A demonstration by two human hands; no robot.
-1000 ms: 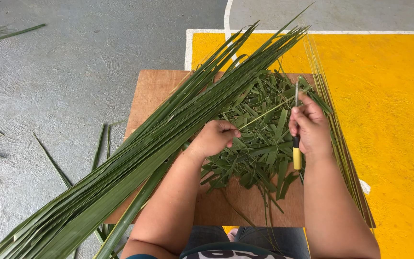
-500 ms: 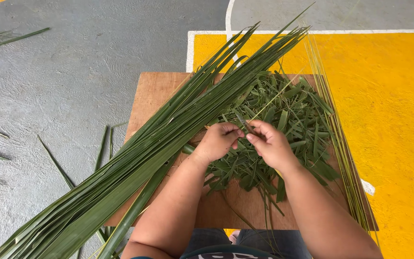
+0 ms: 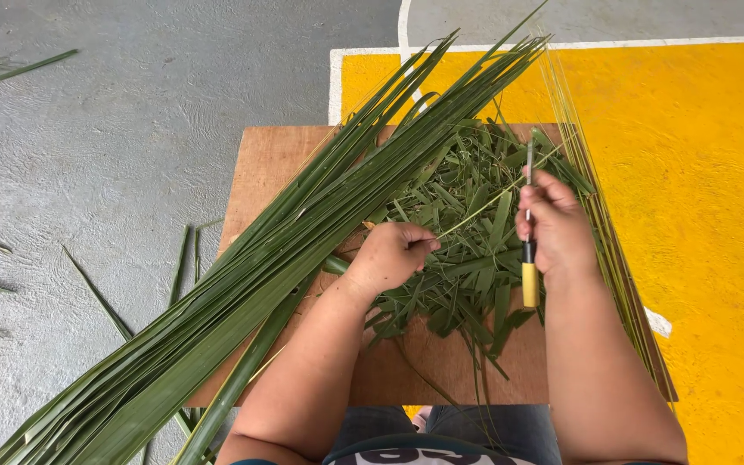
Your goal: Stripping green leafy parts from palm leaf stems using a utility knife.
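Left hand (image 3: 392,258) pinches the near end of a thin pale leaf midrib (image 3: 494,200), fingers curled shut on it. Right hand (image 3: 554,226) is fisted around a yellow-handled knife (image 3: 529,232), blade up, touching the midrib's far part. Midrib runs diagonally above a heap of green leaf strips (image 3: 467,258) on the wooden board (image 3: 269,164). Long palm leaves (image 3: 243,284) lie across the board's left side.

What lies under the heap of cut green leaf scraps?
The wooden board shows around the leaf scraps; its middle is covered. The long palm leaves overlap the heap's left edge.
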